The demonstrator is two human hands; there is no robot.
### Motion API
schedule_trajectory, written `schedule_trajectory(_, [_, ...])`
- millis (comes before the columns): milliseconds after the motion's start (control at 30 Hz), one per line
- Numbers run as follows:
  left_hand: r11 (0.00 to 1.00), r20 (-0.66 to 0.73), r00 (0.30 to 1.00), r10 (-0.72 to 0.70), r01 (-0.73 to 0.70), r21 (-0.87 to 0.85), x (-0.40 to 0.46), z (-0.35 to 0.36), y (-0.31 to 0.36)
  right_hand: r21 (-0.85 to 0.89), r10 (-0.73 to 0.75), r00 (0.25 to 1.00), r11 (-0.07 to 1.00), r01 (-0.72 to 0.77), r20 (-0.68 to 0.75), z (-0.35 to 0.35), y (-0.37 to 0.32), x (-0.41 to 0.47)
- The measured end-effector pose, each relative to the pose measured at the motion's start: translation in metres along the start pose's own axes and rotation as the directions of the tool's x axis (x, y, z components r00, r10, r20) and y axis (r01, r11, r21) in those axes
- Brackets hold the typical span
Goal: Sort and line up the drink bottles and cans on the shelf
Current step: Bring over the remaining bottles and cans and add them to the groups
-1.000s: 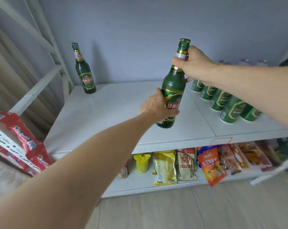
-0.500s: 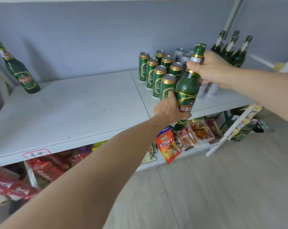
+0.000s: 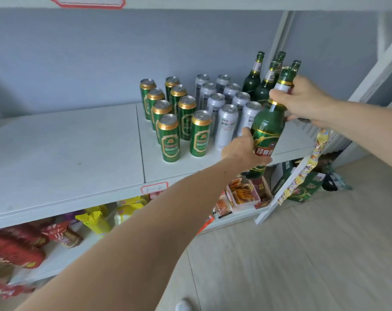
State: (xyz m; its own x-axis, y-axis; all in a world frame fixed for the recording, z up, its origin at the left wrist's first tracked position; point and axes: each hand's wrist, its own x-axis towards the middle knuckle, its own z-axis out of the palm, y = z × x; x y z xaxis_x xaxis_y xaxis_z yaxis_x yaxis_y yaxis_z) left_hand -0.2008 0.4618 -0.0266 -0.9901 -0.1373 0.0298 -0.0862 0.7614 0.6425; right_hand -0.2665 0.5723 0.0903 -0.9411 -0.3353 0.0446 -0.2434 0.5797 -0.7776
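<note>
I hold a green beer bottle (image 3: 267, 126) in the air in front of the white shelf (image 3: 67, 153), tilted slightly. My left hand (image 3: 242, 149) grips its lower body at the label. My right hand (image 3: 302, 99) grips its neck. Behind the bottle stand several green cans (image 3: 169, 138) in two rows and several silver cans (image 3: 225, 124) in two rows. At the back right corner stand several more green bottles (image 3: 253, 77), close behind my right hand.
The shelf's left half is bare board with a seam and a red-edged label (image 3: 154, 188) on its front edge. Snack packets (image 3: 94, 218) fill the lower shelf. A white frame upright (image 3: 379, 70) stands at the right. Wood floor lies below.
Both hands have carried the bottle rightward along the shelf, from the bare left part to the cans and standing bottles. The lone bottle at the far left has left my view.
</note>
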Motion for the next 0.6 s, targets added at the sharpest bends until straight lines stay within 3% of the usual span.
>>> schedule_trajectory(333, [0.985,-0.011,1.000,-0.008,0.006,-0.174,0.107,0.066,0.065,-0.057,-0.028,0.999,0.998,0.026,-0.036,-0.075,0.058,0.078])
schedule_trajectory(600, [0.948,-0.161,0.976,-0.145,0.091,-0.304,0.175,0.114,0.097,-0.183,-0.144,0.989,0.973,0.139,-0.014,-0.106,0.101,0.147])
